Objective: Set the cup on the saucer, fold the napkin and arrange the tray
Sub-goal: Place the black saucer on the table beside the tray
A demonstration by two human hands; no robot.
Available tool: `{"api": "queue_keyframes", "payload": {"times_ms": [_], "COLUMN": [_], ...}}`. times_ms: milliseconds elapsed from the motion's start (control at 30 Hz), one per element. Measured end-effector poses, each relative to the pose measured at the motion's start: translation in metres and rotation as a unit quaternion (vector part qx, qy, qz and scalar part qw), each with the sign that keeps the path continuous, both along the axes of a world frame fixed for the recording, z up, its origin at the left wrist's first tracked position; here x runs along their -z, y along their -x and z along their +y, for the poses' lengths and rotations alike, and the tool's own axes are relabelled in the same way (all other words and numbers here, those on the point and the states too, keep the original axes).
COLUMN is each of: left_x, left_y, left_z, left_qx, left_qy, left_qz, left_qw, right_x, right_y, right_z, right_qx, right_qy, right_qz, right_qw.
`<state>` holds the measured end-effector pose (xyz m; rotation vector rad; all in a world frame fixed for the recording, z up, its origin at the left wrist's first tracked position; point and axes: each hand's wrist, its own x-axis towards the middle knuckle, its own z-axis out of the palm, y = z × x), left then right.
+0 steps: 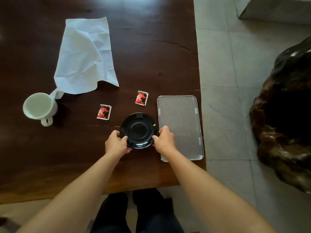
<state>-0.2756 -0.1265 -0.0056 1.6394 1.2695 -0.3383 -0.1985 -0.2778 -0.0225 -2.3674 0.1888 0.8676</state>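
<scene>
Dark wood forms the table, with pale floor tiles seen past its right edge. On it, near the front edge, the black saucer is gripped from both sides: the left hand is closed on its left rim with the thumb on top, and the right hand is closed on its right rim in the same way. Whether the saucer rests on the wood or is raised slightly cannot be told. Just right of the saucer a striped tray is laid flat, its long side beside the table's right edge. Two red sachets are seen behind the saucer, one straight behind it and one behind and to the left. Well left of the saucer a white cup is stood upright, handle toward the person. Behind the cup, and touching it with one twisted corner, a crumpled white napkin is spread open
</scene>
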Motion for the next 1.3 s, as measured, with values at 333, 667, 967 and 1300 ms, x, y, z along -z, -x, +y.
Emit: {"api": "queue_keyframes", "payload": {"times_ms": [333, 667, 967, 1300], "left_x": [0.017, 0.027, 0.026, -0.023], "left_y": [-0.011, -0.010, -0.002, 0.020], "left_z": [-0.005, -0.001, 0.007, 0.037], "left_qx": [-0.015, -0.007, -0.016, 0.128], "left_qy": [-0.018, -0.015, 0.005, 0.029], "left_qz": [0.014, 0.014, 0.006, 0.022], "left_qw": [1.000, 1.000, 1.000, 0.991], "right_x": [0.013, 0.014, 0.009, -0.050], "right_y": [-0.009, -0.008, 0.002, 0.006], "right_z": [0.001, 0.006, 0.010, 0.036], "right_qx": [0.018, 0.058, 0.055, -0.024], "right_qy": [0.028, 0.008, 0.021, 0.101], "right_qz": [0.012, 0.028, 0.020, -0.043], "right_qw": [0.999, 0.998, 0.998, 0.994]}}
